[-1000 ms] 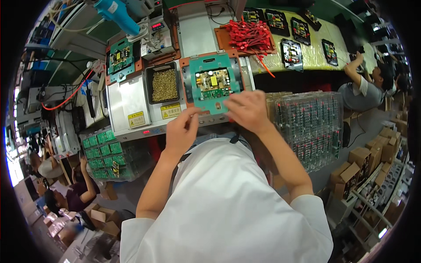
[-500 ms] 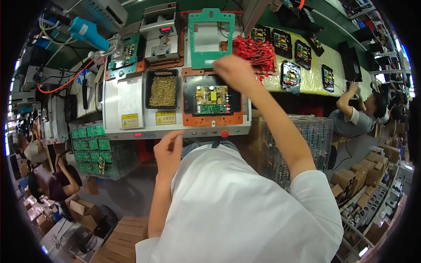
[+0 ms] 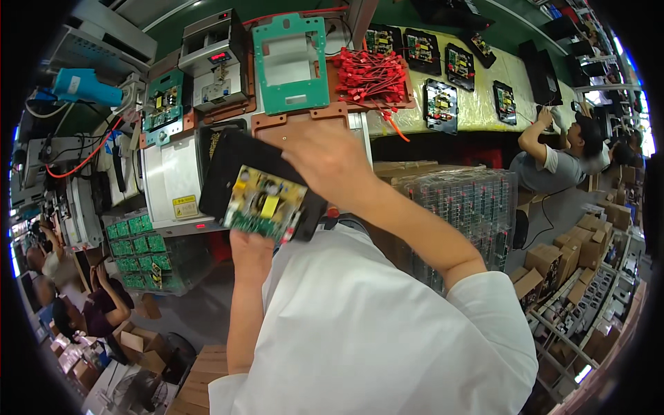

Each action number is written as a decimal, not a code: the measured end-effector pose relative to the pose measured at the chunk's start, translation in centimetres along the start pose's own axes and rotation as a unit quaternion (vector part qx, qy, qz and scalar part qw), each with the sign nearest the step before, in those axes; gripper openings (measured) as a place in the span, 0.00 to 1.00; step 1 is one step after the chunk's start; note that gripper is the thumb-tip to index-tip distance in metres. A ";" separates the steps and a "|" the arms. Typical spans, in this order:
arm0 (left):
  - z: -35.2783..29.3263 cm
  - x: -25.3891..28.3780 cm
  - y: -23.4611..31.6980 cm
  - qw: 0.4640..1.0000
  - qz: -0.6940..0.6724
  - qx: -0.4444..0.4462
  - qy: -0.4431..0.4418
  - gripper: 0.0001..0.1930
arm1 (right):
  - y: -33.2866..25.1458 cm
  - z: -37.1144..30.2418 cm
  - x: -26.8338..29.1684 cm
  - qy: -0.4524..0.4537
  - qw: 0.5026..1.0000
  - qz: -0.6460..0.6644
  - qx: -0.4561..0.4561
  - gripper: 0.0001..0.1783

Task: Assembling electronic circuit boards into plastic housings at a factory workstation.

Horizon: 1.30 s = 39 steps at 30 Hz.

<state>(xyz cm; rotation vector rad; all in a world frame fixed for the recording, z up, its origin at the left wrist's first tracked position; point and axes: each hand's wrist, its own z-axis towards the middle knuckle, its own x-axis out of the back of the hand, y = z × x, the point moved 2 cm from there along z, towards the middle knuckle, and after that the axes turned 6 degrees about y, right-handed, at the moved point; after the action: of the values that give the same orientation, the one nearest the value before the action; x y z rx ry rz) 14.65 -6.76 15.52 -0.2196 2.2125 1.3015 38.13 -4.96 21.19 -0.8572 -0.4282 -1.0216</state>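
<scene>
A black plastic panel (image 3: 225, 162) is lifted off the bench and tilted, carrying a circuit board (image 3: 266, 200) with a yellow transformer and a green strip. At its near edge my left hand (image 3: 252, 250) grips it from below, the fingers hidden beneath. Over the panel's far right edge lies my right hand (image 3: 328, 162), smeared by motion; whether it grips the panel is unclear. Behind them is an orange fixture (image 3: 304, 122), partly covered by my right hand. A green frame (image 3: 290, 102) is raised behind that fixture.
Red-ended leads (image 3: 370, 75) are heaped right of the green frame. More black panels with boards, including one panel (image 3: 440, 105), lie on the yellow-covered table. Left stand a metal machine (image 3: 216, 66) and another board fixture (image 3: 164, 111). Stacked boards (image 3: 460, 207) flank me; co-workers sit both sides.
The black panel with its board has come up out of the orange fixture, toward me and left. My left hand has taken hold of it; my right hand has come down from the green frame.
</scene>
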 end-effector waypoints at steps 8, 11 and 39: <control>-0.1 -0.5 0.0 0.997 -0.059 -0.034 0.037 0.36 | 14.2 -2.8 -1.5 -0.080 0.985 -0.020 -0.149 0.08; -0.4 -0.6 -0.2 0.997 -0.064 -0.024 0.038 0.35 | 15.8 -4.5 -3.8 -0.181 0.965 -0.136 -0.130 0.09; 2.3 -6.4 0.0 0.996 0.004 -0.083 0.033 0.29 | 1.6 -0.8 7.3 -0.093 0.943 0.210 -0.240 0.07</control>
<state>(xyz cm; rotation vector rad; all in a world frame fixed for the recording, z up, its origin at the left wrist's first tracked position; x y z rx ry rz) 20.81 -5.69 18.16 -0.3201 2.1627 1.5042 42.97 -9.28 24.90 -1.4233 -0.1370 -0.6523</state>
